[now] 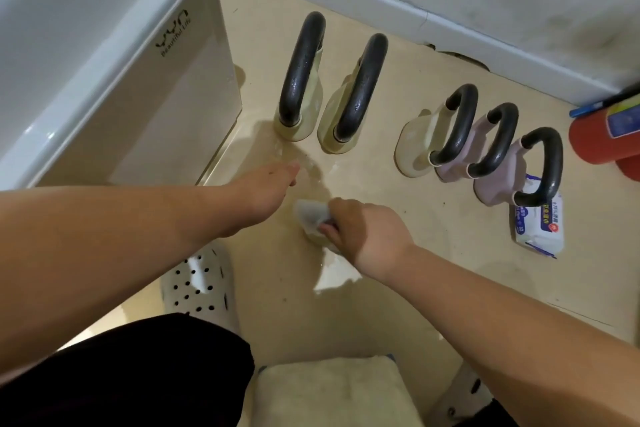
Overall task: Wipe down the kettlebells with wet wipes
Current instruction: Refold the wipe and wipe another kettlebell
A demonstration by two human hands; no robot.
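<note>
One pale cushion (332,388) is recorded nearest the camera, flanked by a dark-clothed knee (121,374) and a white perforated slipper (201,284). Next, the right hand (367,236) is seen clenched round a bunched wet wipe (311,213), greyed with dirt and held low over the floor (398,288). The left hand (266,191) is extended beside it, fingers relaxed and nothing grasped, its tips near a wet patch (308,163). Five kettlebells are listed beyond, all upright on the floor. A first large cream kettlebell (300,73) and a second large cream kettlebell (360,90) are set side by side next to a white cabinet (156,97). Apart to the right, a smaller cream kettlebell (412,146), a far lilac kettlebell (497,139) and a near lilac kettlebell (498,184) are packed in a close row. A pack of wipes (538,225) is laid just beside the near lilac one, partly hidden by its handle. A red cylinder (602,135) and the skirting board (381,0) are entered last. Hazards are judged as follows: dirt may be smeared back by the soiled wipe unless a fresh one is drawn. A glistening handle may slip if a bell is lifted, and footing may be lost on the wetted floor.
</note>
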